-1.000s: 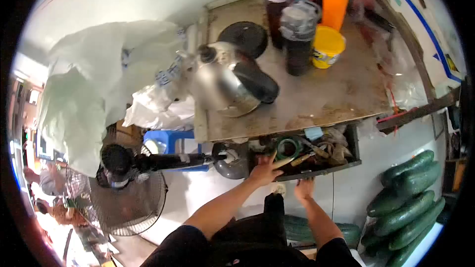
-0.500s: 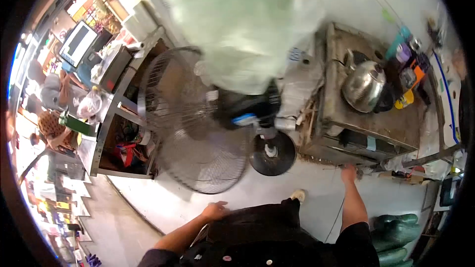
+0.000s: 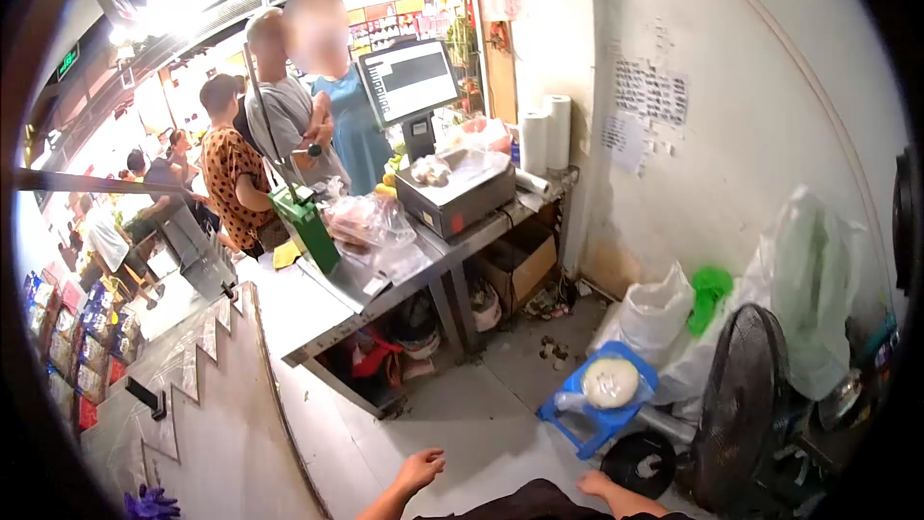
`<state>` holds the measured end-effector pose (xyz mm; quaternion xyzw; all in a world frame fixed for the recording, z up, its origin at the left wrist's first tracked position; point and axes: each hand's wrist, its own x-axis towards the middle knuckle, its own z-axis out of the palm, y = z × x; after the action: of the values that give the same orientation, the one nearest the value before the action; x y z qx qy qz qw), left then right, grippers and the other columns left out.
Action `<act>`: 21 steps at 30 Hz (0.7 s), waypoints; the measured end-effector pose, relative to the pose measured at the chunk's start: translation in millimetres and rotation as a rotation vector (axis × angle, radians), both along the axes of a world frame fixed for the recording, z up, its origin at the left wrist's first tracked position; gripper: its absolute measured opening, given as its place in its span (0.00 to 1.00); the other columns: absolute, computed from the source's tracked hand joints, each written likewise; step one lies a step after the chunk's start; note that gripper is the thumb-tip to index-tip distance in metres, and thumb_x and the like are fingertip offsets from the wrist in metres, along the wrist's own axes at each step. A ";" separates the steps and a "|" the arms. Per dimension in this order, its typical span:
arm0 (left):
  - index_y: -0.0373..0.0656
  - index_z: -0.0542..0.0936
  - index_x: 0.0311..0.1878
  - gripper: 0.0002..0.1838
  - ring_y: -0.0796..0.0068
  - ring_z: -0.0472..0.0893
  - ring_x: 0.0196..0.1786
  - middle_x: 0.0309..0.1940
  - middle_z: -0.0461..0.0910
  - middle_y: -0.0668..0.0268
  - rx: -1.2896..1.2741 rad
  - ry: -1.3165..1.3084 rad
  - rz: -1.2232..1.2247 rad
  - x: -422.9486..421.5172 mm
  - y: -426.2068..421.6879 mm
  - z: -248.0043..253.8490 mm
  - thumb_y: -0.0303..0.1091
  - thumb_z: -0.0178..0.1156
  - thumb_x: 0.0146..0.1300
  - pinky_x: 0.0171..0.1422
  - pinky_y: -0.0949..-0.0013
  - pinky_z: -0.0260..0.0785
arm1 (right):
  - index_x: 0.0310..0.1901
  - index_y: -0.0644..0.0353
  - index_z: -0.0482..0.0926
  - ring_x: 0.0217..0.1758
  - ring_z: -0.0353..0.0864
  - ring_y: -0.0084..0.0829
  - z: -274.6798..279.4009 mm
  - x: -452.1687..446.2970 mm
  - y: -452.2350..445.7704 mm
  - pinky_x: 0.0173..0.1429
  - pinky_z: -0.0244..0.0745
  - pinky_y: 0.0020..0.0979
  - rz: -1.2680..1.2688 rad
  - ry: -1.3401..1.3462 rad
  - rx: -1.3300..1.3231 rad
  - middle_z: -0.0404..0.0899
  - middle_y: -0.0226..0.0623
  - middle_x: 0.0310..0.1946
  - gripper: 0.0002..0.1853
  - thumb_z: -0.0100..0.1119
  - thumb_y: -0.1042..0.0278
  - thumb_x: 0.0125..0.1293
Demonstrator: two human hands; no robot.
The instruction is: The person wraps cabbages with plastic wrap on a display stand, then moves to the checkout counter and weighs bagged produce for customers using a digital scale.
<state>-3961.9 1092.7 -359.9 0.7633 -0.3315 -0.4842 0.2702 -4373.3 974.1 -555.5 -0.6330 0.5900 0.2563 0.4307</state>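
Low over the pale floor, my left hand (image 3: 422, 470) is held out with its fingers loosely stretched and nothing in it. My right hand (image 3: 594, 483) hangs beside the round black fan base (image 3: 639, 465), its fingers loose, with no held thing visible. Whether it touches the base I cannot tell. Behind the base stands a small blue stool (image 3: 577, 403) carrying a round, pale, plastic-wrapped thing (image 3: 610, 383). The black mesh fan (image 3: 741, 404) rises to the right of my right hand.
Ahead, a metal counter (image 3: 385, 294) bears a scale (image 3: 456, 191), a screen (image 3: 409, 82) and plastic bags (image 3: 371, 221). Several people stand beyond it. White sacks (image 3: 656, 313) and a pale green bag (image 3: 813, 299) lean by the wall. A low partition (image 3: 274, 395) runs along my left.
My view has swung left and up, from the fan and the kettle cabinet to the counter. My right hand is now by the fan base instead of near the cabinet.
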 end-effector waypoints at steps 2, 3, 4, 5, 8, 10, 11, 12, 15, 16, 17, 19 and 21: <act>0.41 0.73 0.57 0.22 0.73 0.80 0.42 0.41 0.81 0.60 -0.076 -0.051 -0.053 15.4 -46.5 16.6 0.40 0.56 0.61 0.45 0.71 0.72 | 0.44 0.55 0.80 0.46 0.79 0.41 33.4 55.2 -58.2 0.51 0.71 0.37 -0.044 -0.166 -0.166 0.80 0.40 0.43 0.20 0.57 0.49 0.57; 0.40 0.72 0.58 0.22 0.75 0.79 0.42 0.41 0.81 0.61 -0.110 -0.075 -0.082 24.7 -71.2 25.5 0.38 0.55 0.62 0.44 0.71 0.72 | 0.45 0.54 0.80 0.46 0.79 0.41 52.9 79.0 -83.4 0.51 0.72 0.36 -0.075 -0.286 -0.260 0.81 0.39 0.43 0.20 0.58 0.49 0.57; 0.40 0.72 0.58 0.22 0.71 0.80 0.43 0.41 0.81 0.61 -0.175 -0.163 -0.105 35.2 -92.1 25.9 0.39 0.57 0.61 0.48 0.69 0.71 | 0.46 0.54 0.79 0.47 0.79 0.41 66.7 104.6 -107.9 0.51 0.72 0.36 -0.055 -0.298 -0.306 0.81 0.39 0.43 0.21 0.58 0.49 0.57; 0.42 0.73 0.56 0.22 0.69 0.80 0.43 0.41 0.81 0.60 -0.207 -0.204 -0.134 46.7 -113.8 34.7 0.40 0.57 0.61 0.49 0.68 0.71 | 0.46 0.53 0.79 0.47 0.78 0.41 75.4 127.9 -132.6 0.52 0.72 0.36 -0.030 -0.310 -0.350 0.81 0.39 0.43 0.21 0.58 0.49 0.57; 0.42 0.75 0.54 0.22 0.61 0.78 0.49 0.46 0.80 0.57 -0.232 -0.333 -0.165 88.0 -159.5 72.7 0.44 0.58 0.59 0.57 0.64 0.68 | 0.47 0.53 0.79 0.50 0.77 0.44 119.1 187.0 -201.1 0.53 0.71 0.40 0.050 -0.447 -0.315 0.80 0.42 0.44 0.21 0.55 0.48 0.58; 0.41 0.75 0.54 0.24 0.58 0.74 0.54 0.49 0.77 0.56 -0.294 -0.645 -0.178 124.8 -180.8 79.0 0.45 0.58 0.58 0.62 0.61 0.63 | 0.49 0.53 0.78 0.51 0.76 0.42 143.3 220.7 -253.1 0.54 0.71 0.39 0.142 -0.412 -0.251 0.79 0.41 0.46 0.21 0.55 0.49 0.59; 0.40 0.75 0.54 0.24 0.56 0.72 0.57 0.51 0.76 0.56 -0.316 -0.797 -0.206 143.1 -194.2 83.8 0.46 0.59 0.58 0.64 0.60 0.60 | 0.49 0.53 0.78 0.52 0.76 0.42 154.0 234.7 -276.3 0.55 0.70 0.38 0.169 -0.388 -0.220 0.79 0.41 0.47 0.21 0.55 0.49 0.59; 0.38 0.74 0.55 0.26 0.51 0.66 0.62 0.55 0.72 0.54 -0.333 -0.802 -0.174 162.4 -209.4 89.5 0.46 0.59 0.58 0.67 0.57 0.55 | 0.50 0.56 0.77 0.52 0.76 0.41 167.0 247.5 -299.3 0.55 0.70 0.38 0.178 -0.378 -0.229 0.78 0.41 0.47 0.21 0.54 0.51 0.61; 0.39 0.73 0.55 0.26 0.47 0.64 0.62 0.56 0.71 0.52 -0.454 -0.956 -0.065 208.1 -267.6 124.9 0.45 0.60 0.57 0.67 0.54 0.56 | 0.49 0.58 0.77 0.51 0.76 0.41 205.9 283.2 -369.0 0.54 0.71 0.37 0.209 -0.478 -0.298 0.78 0.43 0.46 0.20 0.53 0.53 0.63; 0.38 0.73 0.54 0.26 0.46 0.63 0.62 0.56 0.70 0.51 -0.517 -0.978 -0.053 221.9 -293.6 141.4 0.45 0.61 0.56 0.67 0.53 0.55 | 0.49 0.60 0.77 0.50 0.76 0.41 225.8 296.6 -390.8 0.54 0.70 0.38 0.182 -0.520 -0.306 0.79 0.43 0.44 0.19 0.53 0.55 0.63; 0.38 0.73 0.54 0.26 0.45 0.62 0.63 0.57 0.69 0.51 -0.588 -1.008 -0.038 233.9 -319.8 156.7 0.44 0.62 0.55 0.67 0.52 0.55 | 0.46 0.59 0.78 0.46 0.79 0.38 232.1 305.6 -409.9 0.50 0.73 0.36 0.137 -0.597 -0.425 0.80 0.42 0.42 0.17 0.57 0.57 0.59; 0.39 0.73 0.56 0.28 0.43 0.57 0.66 0.61 0.64 0.50 -0.641 -1.130 -0.052 254.7 -373.7 195.9 0.43 0.63 0.54 0.68 0.52 0.53 | 0.43 0.60 0.79 0.45 0.79 0.40 254.1 323.0 -451.2 0.50 0.73 0.36 0.084 -0.592 -0.455 0.80 0.42 0.41 0.16 0.58 0.58 0.59; 0.41 0.73 0.57 0.29 0.43 0.49 0.70 0.66 0.57 0.50 -0.722 -1.334 -0.071 272.6 -434.7 237.3 0.45 0.63 0.53 0.71 0.51 0.47 | 0.46 0.61 0.78 0.50 0.76 0.40 262.2 327.6 -487.2 0.53 0.70 0.38 0.159 -0.614 -0.664 0.77 0.43 0.46 0.18 0.54 0.55 0.63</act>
<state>-3689.3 658.0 -122.6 0.7472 -0.5870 0.2104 0.2298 -4045.7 487.0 -293.3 -0.8268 0.4347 -0.1137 0.3385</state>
